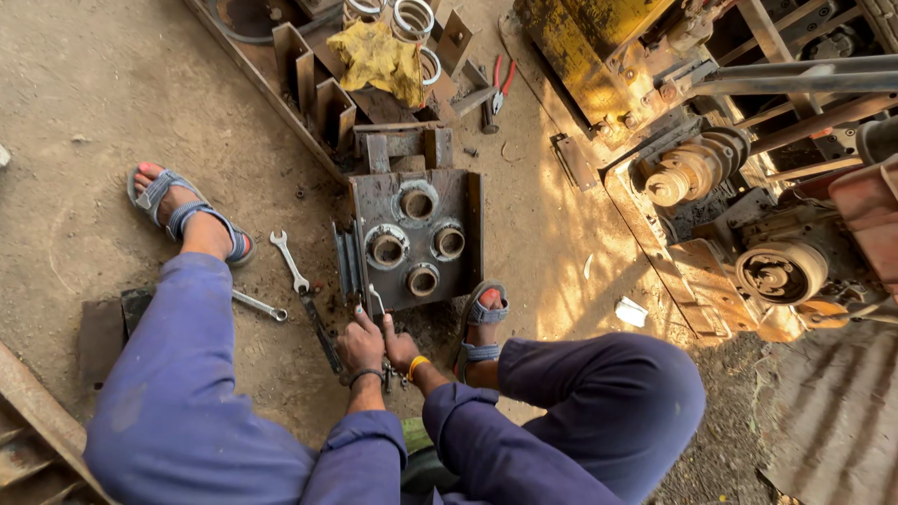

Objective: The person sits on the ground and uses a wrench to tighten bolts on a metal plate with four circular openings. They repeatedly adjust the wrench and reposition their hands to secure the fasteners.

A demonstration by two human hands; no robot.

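I sit on the ground with legs apart, in blue trousers and sandals. A dark steel plate (468, 220) with several round bushed holes lies in front of me. My left hand (360, 344) and right hand (400, 348) are close together at the plate's near edge. Both hands are closed around a small metal tool or bolt (376, 301) that sticks up between them. What exactly each finger grips is too small to tell.
Two spanners (289, 262) (260, 305) lie on the dirt left of the plate. Steel brackets (323, 93), metal rings (412, 19), a yellow rag (379, 56) and red-handled pliers (503, 79) lie beyond. A yellow machine (589, 56) with pulleys (781, 273) stands to the right.
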